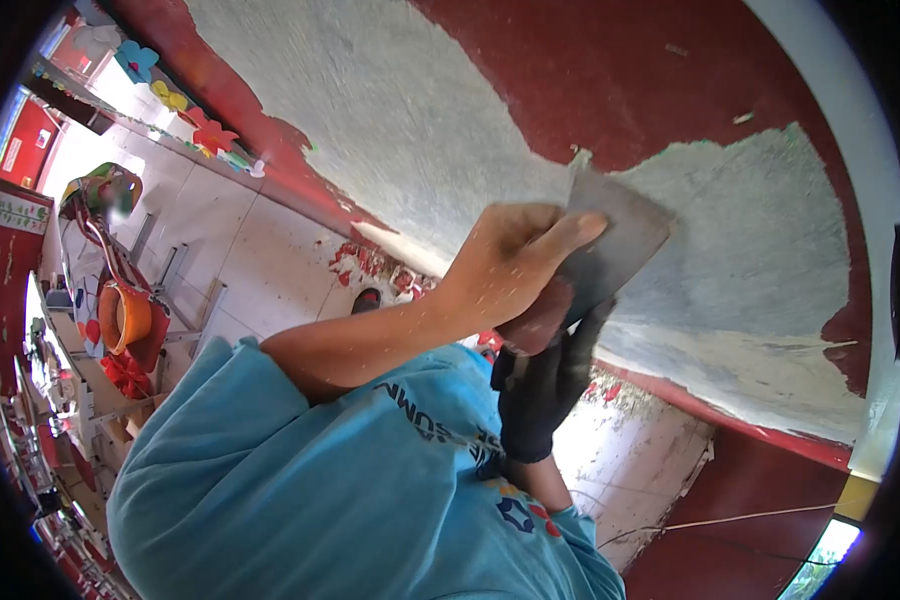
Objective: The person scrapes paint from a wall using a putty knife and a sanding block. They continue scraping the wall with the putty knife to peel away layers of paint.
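Observation:
My left hand [515,262], bare, grips the grey metal blade of a scraper [625,235], its thumb lying on the blade's face. My right hand [550,385], in a black glove, is closed at the brownish handle end [538,320], just below the left hand; its fingers are partly hidden. One blade corner meets a ragged edge of red paint [610,90] on the wall. Around the blade shows a bare grey patch [740,230]. Small pale flecks appear near the left forearm.
Flower decorations [170,97] line the wall at upper left. An orange container [125,318] stands among metal frames and colourful items at left. Paint flakes lie on the tiled floor [280,250]. A thin cable [760,518] crosses the lower right.

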Demonstrator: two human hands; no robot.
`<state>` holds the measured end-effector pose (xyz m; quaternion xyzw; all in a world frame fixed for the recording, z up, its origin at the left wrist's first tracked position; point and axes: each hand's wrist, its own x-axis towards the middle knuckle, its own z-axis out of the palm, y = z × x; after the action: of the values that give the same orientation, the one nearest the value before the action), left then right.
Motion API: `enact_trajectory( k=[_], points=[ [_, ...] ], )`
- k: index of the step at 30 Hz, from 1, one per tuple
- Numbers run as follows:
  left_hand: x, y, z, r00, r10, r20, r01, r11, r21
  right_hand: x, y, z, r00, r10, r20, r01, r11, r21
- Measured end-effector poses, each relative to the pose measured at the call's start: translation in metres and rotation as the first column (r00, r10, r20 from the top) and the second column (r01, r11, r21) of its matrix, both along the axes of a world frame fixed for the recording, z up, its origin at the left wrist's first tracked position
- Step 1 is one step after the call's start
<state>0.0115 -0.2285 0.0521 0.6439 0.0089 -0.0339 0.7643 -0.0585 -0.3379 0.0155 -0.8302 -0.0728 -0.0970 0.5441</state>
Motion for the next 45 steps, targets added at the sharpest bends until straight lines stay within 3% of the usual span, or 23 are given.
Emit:
enact_trajectory(
  k=[2,3,6,7,9,10,12,13,18,20,22,24,25,28,30,32,33,36,37,38,40,44,45],
  points=[
    [0.0,-0.009,0.007,0.995,0.089,0.05,-0.078,0.978,-0.196,0.005,-0.002,-0.002,0.973,-0.03,0.229,0.058,0.991,-0.118],
    [0.0,-0.006,0.007,0.992,0.094,0.078,-0.085,0.989,-0.12,-0.001,-0.003,-0.002,0.988,0.039,-0.15,0.026,0.912,0.41],
    [-0.006,-0.005,0.003,0.998,0.023,-0.058,-0.028,0.996,-0.086,-0.003,-0.004,-0.015,0.997,-0.04,-0.063,0.055,0.965,0.256],
    [-0.002,-0.005,0.006,0.999,0.027,-0.039,-0.03,0.996,-0.083,0.0,-0.004,-0.009,0.998,-0.036,-0.044,0.047,0.965,0.26],
    [-0.001,-0.007,0.008,0.999,0.03,-0.032,-0.034,0.991,-0.127,-0.001,-0.005,0.008,0.982,0.033,-0.184,0.046,0.911,0.41],
    [-0.006,-0.012,0.007,0.998,0.026,-0.062,-0.034,0.99,-0.135,-0.007,-0.009,0.008,0.977,0.028,-0.213,0.061,0.914,0.401],
    [-0.007,-0.015,0.005,0.991,0.055,-0.119,-0.081,0.972,-0.222,-0.005,-0.013,0.002,0.986,0.008,-0.165,0.034,0.966,0.255],
    [-0.013,-0.009,0.009,0.987,-0.022,-0.157,-0.011,0.978,-0.208,-0.011,-0.015,-0.001,0.984,0.039,-0.173,0.028,0.931,0.365],
    [-0.006,-0.012,0.012,0.994,0.049,-0.102,-0.06,0.992,-0.115,-0.007,-0.016,0.009,0.973,0.079,-0.216,0.034,0.88,0.474],
    [-0.001,-0.007,0.01,0.999,0.048,0.004,-0.048,0.997,-0.065,0.0,-0.012,0.003,0.991,-0.056,-0.126,0.072,0.989,0.13],
    [-0.006,-0.008,0.006,0.999,0.052,-0.015,-0.053,0.998,-0.04,-0.007,-0.008,0.003,0.989,-0.087,-0.123,0.114,0.966,0.231],
    [-0.004,-0.009,0.0,0.998,0.057,-0.033,-0.057,0.998,-0.005,-0.009,-0.01,0.005,0.921,0.029,-0.389,0.198,0.825,0.53],
    [-0.001,-0.01,-0.001,0.996,0.068,0.051,-0.066,0.997,-0.041,-0.006,-0.011,0.0,0.978,-0.032,-0.207,0.105,0.931,0.35],
    [0.001,-0.013,0.011,0.989,0.12,0.091,-0.115,0.991,-0.067,-0.001,-0.013,0.009,0.996,0.035,-0.08,-0.007,0.946,0.323],
    [-0.003,-0.011,0.011,0.986,0.123,0.114,-0.12,0.992,-0.035,-0.002,-0.012,0.006,0.992,0.029,-0.122,0.013,0.944,0.33],
    [-0.007,-0.009,0.01,0.994,0.05,-0.102,-0.05,0.999,0.001,-0.006,-0.011,0.001,0.982,0.084,-0.166,0.022,0.832,0.554],
    [-0.003,-0.009,0.014,0.996,0.051,-0.078,-0.051,0.999,0.002,-0.003,-0.012,0.004,0.985,0.089,-0.146,-0.034,0.937,0.347],
    [-0.005,-0.012,0.011,0.992,0.067,-0.104,-0.075,0.994,-0.083,0.0,-0.012,0.023,0.994,0.08,-0.07,-0.054,0.95,0.309],
    [-0.002,-0.012,0.01,0.996,0.079,-0.038,-0.082,0.992,-0.098,0.0,-0.012,0.018,0.973,0.153,-0.174,-0.029,0.826,0.562],
    [0.0,-0.012,0.01,0.995,0.091,0.037,-0.087,0.99,-0.109,-0.001,-0.012,0.013,0.972,0.152,-0.177,-0.026,0.826,0.563],
    [-0.006,-0.009,0.009,0.998,0.058,-0.012,-0.058,0.995,-0.076,-0.002,-0.01,0.006,0.986,0.091,-0.137,-0.014,0.877,0.481],
    [-0.004,-0.004,0.006,0.997,0.049,-0.057,-0.049,0.999,0.011,0.0,-0.004,0.022,0.979,0.095,-0.18,0.016,0.846,0.533],
    [-0.005,-0.004,0.011,0.998,0.052,-0.038,-0.055,0.996,-0.071,0.0,-0.003,0.026,0.989,0.054,-0.138,0.003,0.924,0.382]
  ],
)
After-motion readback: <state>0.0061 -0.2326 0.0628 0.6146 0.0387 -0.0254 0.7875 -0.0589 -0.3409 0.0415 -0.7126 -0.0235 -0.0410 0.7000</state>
